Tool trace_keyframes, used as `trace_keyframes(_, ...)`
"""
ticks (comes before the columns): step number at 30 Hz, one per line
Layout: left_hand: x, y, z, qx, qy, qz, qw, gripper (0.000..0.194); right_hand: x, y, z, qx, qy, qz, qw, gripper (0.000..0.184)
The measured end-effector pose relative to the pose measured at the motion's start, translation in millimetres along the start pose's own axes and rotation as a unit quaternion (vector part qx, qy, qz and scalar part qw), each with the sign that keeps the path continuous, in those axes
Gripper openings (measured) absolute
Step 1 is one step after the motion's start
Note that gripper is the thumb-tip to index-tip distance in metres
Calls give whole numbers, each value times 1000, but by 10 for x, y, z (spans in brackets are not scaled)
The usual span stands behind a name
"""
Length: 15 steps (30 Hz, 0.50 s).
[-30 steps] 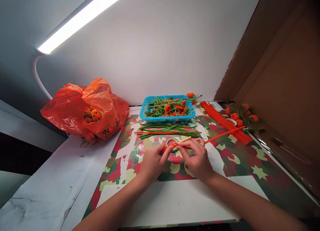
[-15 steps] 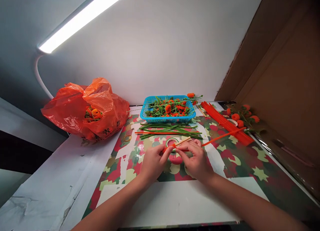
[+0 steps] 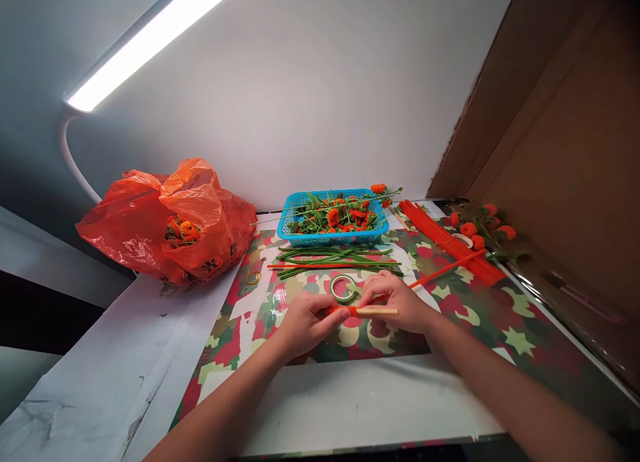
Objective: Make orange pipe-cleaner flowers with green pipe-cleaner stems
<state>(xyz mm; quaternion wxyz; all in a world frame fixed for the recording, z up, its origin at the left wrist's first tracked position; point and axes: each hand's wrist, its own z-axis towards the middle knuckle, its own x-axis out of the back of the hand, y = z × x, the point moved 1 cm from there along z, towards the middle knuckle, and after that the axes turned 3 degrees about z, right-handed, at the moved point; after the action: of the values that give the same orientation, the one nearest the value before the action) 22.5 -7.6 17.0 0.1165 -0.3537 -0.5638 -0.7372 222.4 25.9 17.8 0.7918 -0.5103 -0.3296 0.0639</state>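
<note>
Wooden stick (image 3: 379, 311): here it is, level over the counter (image 3: 115, 335), the hub of our clock with 12 pointing away from the person, bare end aimed at 3.
Orange wrap (image 3: 353, 311): snug around the stick, right beside the left thumb.
Left hand (image 3: 306, 323): thumb and finger pinched on the wrapped part at 9 o'clock, probably so the turns can't slip.
Right hand (image 3: 404, 302): fingers bunched on the orange strip (image 3: 445, 270), close to the wrap, presumably for a taut, tidy feed; the strip's tail shoots out towards 2.
Wrists and forearms: a neat V, left from 7, right from 5, both hands turned inward, left thumb along the stick.
Tape roll (image 3: 345, 300): flat at 11, just beyond the fingers.
Green stems (image 3: 325, 253): lined up crosswise at 12, likely for easy picking.
Blue basket (image 3: 333, 239): further out at 12, heaped with orange flower heads and stalks, its walls seemingly corralling the pile.
Strip bundle (image 3: 440, 233): at 2, strips lying side by side, presumably to avoid tangles.
Red plastic bag (image 3: 220, 222): out at 10, gaping, flowers showing inside.
Lamp (image 3: 155, 45): high at 11, apparently slanted to light the hands.
</note>
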Motion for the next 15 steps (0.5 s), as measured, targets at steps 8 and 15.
trace_keyframes(8,43,-91,4,-69,-33,145,986,44,31,-26,-26,13,-51,-113,992,17)
trace_keyframes(15,58,-85,15,-61,-32,188,980,44,24,-67,-34,27,-21,-168,985,16)
